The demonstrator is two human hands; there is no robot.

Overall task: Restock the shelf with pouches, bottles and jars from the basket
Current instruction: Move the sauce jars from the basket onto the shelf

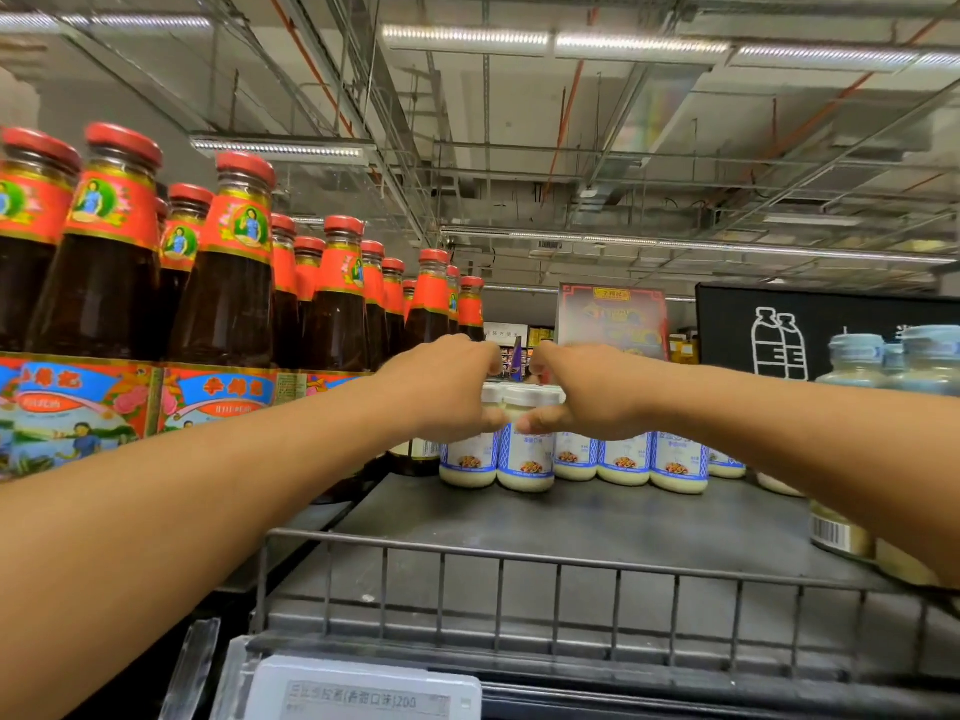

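Atop shelf [571,517], left hand [441,389] and right hand [589,394] grip jars [524,459].

black sign [831,330]: white bottle icons
poster [613,324]: just left of black sign
price tag [363,693]: well below black sign
ceiling lights [639,46]: above black sign

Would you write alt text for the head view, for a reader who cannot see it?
The left hand and right hand grip white-capped jars on a grey shelf; red-capped dark sauce bottles stand to the left.
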